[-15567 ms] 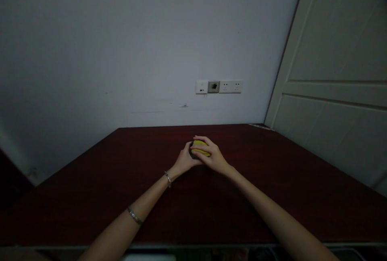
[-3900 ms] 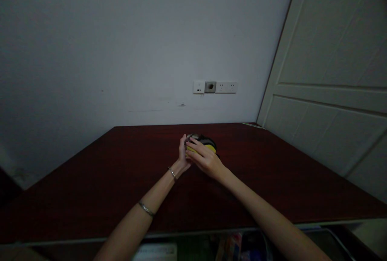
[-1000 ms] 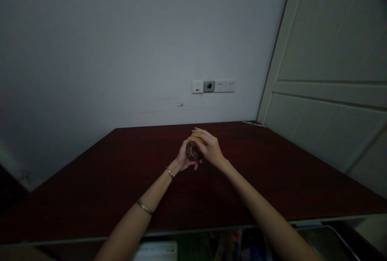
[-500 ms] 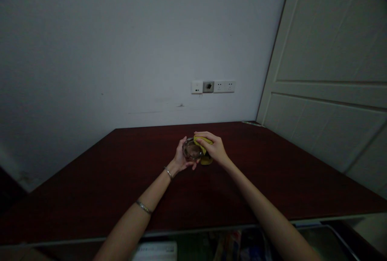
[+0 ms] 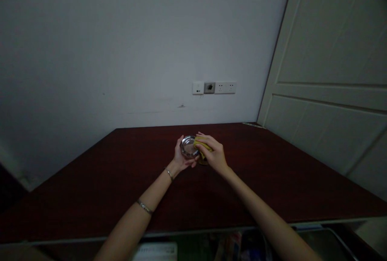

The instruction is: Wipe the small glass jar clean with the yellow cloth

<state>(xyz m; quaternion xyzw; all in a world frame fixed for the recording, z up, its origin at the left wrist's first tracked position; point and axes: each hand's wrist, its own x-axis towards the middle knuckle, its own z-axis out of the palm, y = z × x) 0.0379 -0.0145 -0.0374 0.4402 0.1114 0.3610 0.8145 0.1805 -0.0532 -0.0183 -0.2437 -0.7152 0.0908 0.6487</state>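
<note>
My left hand (image 5: pixel 181 159) is closed around a small round dish (image 5: pixel 188 148), clear and shiny like glass, with its hollow side tipped toward me. The fingers curl under the dish's lower edge and the thumb lies along its left side. Pinched in my right hand (image 5: pixel 215 153) is a yellow cloth (image 5: pixel 202 143), pressed against the right part of the dish's rim. A loose end of the cloth hangs below the right fingers. Both hands are over the middle of the dark red tabletop (image 5: pixel 136 180).
Behind the table rises a pale wall with sockets (image 5: pixel 225 87) and a switch plate (image 5: pixel 198 88). A white panelled door (image 5: pixel 329 71) borders the right side. Below the front edge an open space holds a white box (image 5: pixel 155 251) and other items.
The dish has tilted and shifted slightly left in my left hand, so its bright rim shows more. My right hand with the cloth has moved slightly down along the rim.
</note>
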